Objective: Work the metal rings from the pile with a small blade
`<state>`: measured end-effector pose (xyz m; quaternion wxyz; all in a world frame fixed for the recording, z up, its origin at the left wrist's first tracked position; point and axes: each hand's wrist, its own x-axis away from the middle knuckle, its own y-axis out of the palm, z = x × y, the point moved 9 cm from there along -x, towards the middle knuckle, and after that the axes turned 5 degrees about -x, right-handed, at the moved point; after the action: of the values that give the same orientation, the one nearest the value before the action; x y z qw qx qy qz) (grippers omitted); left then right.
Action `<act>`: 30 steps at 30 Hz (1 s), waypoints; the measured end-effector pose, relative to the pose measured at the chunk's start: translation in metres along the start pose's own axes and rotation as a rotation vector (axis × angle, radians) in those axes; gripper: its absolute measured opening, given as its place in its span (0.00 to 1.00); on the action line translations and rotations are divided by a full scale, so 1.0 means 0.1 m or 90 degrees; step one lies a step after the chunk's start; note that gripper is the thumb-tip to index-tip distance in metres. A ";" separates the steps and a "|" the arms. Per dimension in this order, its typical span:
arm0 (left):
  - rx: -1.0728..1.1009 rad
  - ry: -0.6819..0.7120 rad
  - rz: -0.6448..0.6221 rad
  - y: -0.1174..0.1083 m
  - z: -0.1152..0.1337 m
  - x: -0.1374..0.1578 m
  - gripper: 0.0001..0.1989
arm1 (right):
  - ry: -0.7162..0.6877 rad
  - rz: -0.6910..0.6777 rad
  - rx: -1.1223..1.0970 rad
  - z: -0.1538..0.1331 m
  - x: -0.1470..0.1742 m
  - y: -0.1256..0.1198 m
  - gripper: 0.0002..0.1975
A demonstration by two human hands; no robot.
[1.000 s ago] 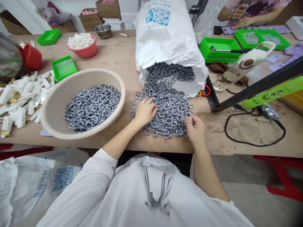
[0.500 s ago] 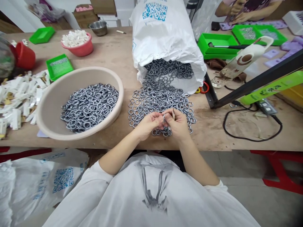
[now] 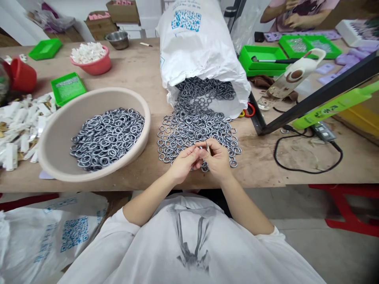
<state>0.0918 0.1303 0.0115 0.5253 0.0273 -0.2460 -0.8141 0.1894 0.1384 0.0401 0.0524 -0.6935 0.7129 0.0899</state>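
My left hand [image 3: 184, 163] and my right hand [image 3: 218, 161] meet at the front edge of a spread of grey metal rings [image 3: 194, 129]. My left thumb and fingers pinch a ring, mostly hidden between the hands. A thin, flat, pointed piece like a small blade [image 3: 208, 148] sticks up from the closed fingers of my right hand, which also touch the ring. Left of the hands stands a wide beige basin [image 3: 145, 136] holding many similar rings. Behind the spread, a white sack [image 3: 201, 51] lies with its mouth towards me, more rings spilling from it.
A black metal bar [image 3: 319, 94] slants up at the right, beside a bottle [image 3: 291, 81] and a black cable [image 3: 308, 171]. White plastic pieces [image 3: 17, 126] are heaped at the left. Green trays [image 3: 68, 88] and a red bowl [image 3: 91, 68] stand farther back. Another person's hands [image 3: 293, 17] show behind.
The view has shifted slightly, moving the table things leftward in the picture. Both hands stay together, still pinching, and the ring between them now shows less.
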 end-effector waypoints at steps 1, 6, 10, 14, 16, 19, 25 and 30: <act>0.001 0.010 0.012 -0.01 0.00 0.00 0.24 | 0.018 -0.008 -0.029 0.04 0.00 0.02 0.20; 0.021 0.024 0.032 -0.03 0.00 0.02 0.22 | 0.104 -0.056 -0.120 0.17 -0.04 0.11 0.23; 0.004 0.027 0.036 -0.06 0.04 0.06 0.24 | -0.007 -0.045 0.083 -0.11 -0.01 0.01 0.28; 0.021 0.021 0.043 -0.08 0.05 0.09 0.24 | -0.109 -0.117 0.358 -0.34 0.14 0.11 0.27; 0.026 0.017 0.047 -0.08 0.05 0.10 0.24 | -0.127 -0.133 0.433 -0.37 0.19 0.15 0.26; 0.024 0.013 0.045 -0.05 0.05 0.10 0.23 | -0.145 -0.149 0.471 -0.38 0.23 0.21 0.26; 0.010 0.003 -0.009 0.01 0.05 0.18 0.24 | -0.129 -0.161 0.395 -0.31 0.17 0.17 0.26; -0.058 -0.072 -0.192 0.13 -0.13 0.44 0.22 | -0.019 0.015 0.441 0.02 -0.15 -0.33 0.27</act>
<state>0.0875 0.0832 0.0149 0.3834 -0.0061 -0.2314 -0.8941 0.2229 0.1530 0.0393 0.2943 -0.6248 0.7082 -0.1467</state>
